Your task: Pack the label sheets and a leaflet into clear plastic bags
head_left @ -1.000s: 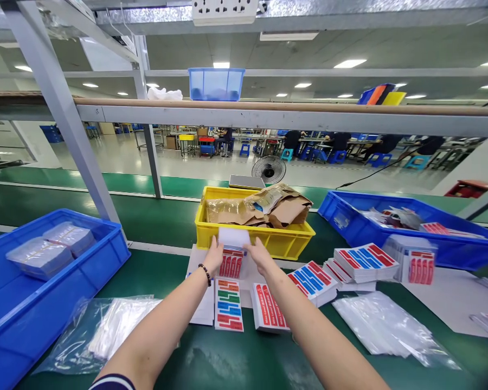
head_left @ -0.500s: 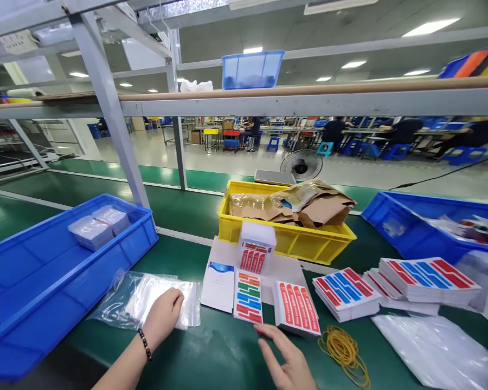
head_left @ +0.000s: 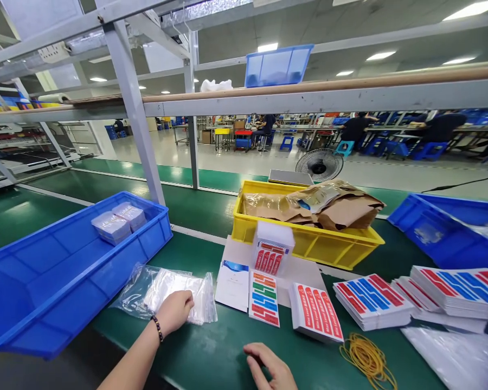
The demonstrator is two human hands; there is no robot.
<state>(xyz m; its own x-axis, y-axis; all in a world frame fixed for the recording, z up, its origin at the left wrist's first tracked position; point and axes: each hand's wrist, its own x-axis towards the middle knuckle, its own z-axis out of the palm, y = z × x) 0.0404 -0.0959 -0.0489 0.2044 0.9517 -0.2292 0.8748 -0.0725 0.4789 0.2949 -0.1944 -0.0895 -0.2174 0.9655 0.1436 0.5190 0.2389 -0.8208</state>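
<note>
My left hand (head_left: 174, 312), with a beaded bracelet on its wrist, rests with curled fingers on a pile of clear plastic bags (head_left: 203, 298); its fingertips press into the top bag and are partly hidden. Low in the view, my right hand (head_left: 271, 368) hovers over the green table, fingers half bent, thumb apart, nothing between them. Beyond it lie a sheet of coloured stickers (head_left: 264, 298), a white and blue card stack (head_left: 232, 284) and a stack of red-striped sticker sheets (head_left: 316, 312). An upright stack of cards (head_left: 272, 249) stands behind these.
A blue bin (head_left: 57, 271) at left holds wrapped packs (head_left: 111, 226). A yellow bin (head_left: 309, 246) with brown paper stands behind. Rightward are red-and-blue sheet stacks (head_left: 372, 298), rubber bands (head_left: 368, 360), a plastic bag (head_left: 455, 355) and another blue bin (head_left: 431, 227).
My right hand has drawn back toward me, away from the sticker sheets. My left hand stays on the plastic bags. The whole view has shifted, so things appear further right.
</note>
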